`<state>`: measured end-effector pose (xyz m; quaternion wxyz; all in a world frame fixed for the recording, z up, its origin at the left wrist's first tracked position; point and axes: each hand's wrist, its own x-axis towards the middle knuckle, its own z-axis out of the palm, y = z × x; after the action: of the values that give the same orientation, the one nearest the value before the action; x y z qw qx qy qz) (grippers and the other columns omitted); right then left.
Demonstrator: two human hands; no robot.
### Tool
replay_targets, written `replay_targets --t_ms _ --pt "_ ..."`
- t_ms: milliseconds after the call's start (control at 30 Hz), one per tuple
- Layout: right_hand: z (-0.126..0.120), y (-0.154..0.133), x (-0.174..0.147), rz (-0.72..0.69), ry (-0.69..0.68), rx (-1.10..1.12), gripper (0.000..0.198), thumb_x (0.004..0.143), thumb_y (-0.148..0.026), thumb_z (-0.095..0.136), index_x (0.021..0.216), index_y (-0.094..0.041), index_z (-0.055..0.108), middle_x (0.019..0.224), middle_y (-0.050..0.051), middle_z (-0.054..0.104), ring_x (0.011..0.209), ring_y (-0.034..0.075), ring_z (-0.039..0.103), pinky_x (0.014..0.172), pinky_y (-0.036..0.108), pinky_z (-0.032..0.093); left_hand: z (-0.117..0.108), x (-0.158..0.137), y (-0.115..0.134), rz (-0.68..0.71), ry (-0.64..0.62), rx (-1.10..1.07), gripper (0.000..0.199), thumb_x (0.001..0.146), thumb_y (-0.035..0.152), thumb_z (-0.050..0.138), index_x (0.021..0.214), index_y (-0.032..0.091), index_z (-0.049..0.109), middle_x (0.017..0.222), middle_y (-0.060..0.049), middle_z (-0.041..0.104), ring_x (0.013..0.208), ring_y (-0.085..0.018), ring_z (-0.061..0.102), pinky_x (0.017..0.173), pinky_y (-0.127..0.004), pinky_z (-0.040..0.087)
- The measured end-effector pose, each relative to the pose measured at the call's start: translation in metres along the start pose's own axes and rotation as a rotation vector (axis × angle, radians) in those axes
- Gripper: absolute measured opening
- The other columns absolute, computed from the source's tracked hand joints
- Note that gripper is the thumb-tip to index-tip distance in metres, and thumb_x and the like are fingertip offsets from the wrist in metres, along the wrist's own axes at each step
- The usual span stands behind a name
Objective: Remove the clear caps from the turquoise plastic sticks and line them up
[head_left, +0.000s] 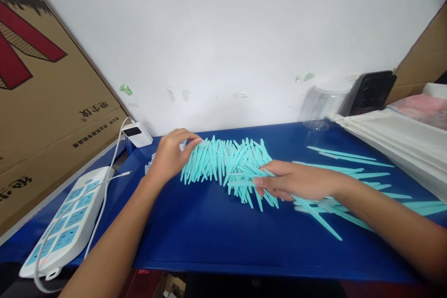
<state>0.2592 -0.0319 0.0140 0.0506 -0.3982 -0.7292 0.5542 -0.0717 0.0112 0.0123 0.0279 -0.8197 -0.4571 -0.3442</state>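
Note:
A long row of thin, flat turquoise sticks (206, 163) with tapered ends lies heaped across the middle of the blue table. At the row's left end is my left hand (173, 151), its thumb and forefinger tips closed together against the sticks; what they pinch, if anything, is hidden. My right hand (289, 179) is closed around several turquoise sticks (249, 174) that point left over the row's right part. Beneath and beyond the right wrist, loose turquoise sticks (370, 175) are spread over the table. Small whitish pieces (149, 163) show partly behind my left hand.
A white power strip (63, 223) with a cable lies at the left, near a small white device (137, 134) with a dark screen. A clear jar (321, 107) and a black object (372, 91) stand at back right, beside stacked white sheets (401, 135). A cardboard box (52, 102) rises left.

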Motion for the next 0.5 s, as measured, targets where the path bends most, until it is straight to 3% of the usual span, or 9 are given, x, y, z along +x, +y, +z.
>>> replay_targets --t_ms 100,167,333,433,500 --pt "0.000 0.001 0.002 -0.031 0.054 0.031 0.053 0.095 -0.071 0.059 0.071 -0.023 0.060 0.063 0.000 0.049 0.070 0.021 0.054 0.089 0.038 0.051 -0.012 0.001 -0.040 -0.122 -0.106 0.482 0.030 0.102 0.031 0.055 0.098 0.018 0.081 0.098 -0.015 0.077 0.101 -0.035 0.067 0.089 -0.049 0.051" --pt "0.001 0.001 0.004 -0.065 0.076 0.032 0.056 0.095 -0.070 0.059 0.063 -0.024 0.053 0.061 0.001 0.048 0.071 0.021 0.054 0.098 0.040 0.049 -0.018 -0.001 -0.060 -0.218 -0.186 0.646 0.033 0.101 0.030 0.052 0.102 0.017 0.083 0.100 -0.018 0.077 0.102 -0.038 0.066 0.085 -0.049 0.052" --pt "0.003 0.001 0.007 -0.074 0.089 0.040 0.049 0.100 -0.060 0.055 0.066 -0.025 0.051 0.063 0.001 0.046 0.083 0.025 0.060 0.107 0.044 0.046 -0.023 -0.008 -0.087 -0.415 -0.266 0.704 0.036 0.097 0.036 0.053 0.104 0.020 0.084 0.100 -0.019 0.078 0.094 -0.037 0.070 0.077 -0.044 0.053" --pt "0.002 0.000 0.006 -0.090 0.104 0.042 0.049 0.102 -0.052 0.050 0.061 -0.026 0.047 0.062 0.002 0.043 0.101 0.029 0.062 0.110 0.042 0.043 -0.023 -0.011 -0.097 -0.449 -0.274 0.683 0.035 0.096 0.038 0.055 0.103 0.020 0.084 0.098 -0.018 0.078 0.092 -0.035 0.071 0.077 -0.042 0.053" --pt "0.000 0.000 0.006 -0.100 0.114 0.043 0.048 0.102 -0.049 0.050 0.060 -0.026 0.046 0.061 0.003 0.043 0.102 0.028 0.062 0.110 0.040 0.043 -0.022 -0.012 -0.100 -0.447 -0.278 0.684 0.035 0.096 0.040 0.056 0.102 0.020 0.083 0.097 -0.018 0.078 0.093 -0.035 0.071 0.078 -0.042 0.053"
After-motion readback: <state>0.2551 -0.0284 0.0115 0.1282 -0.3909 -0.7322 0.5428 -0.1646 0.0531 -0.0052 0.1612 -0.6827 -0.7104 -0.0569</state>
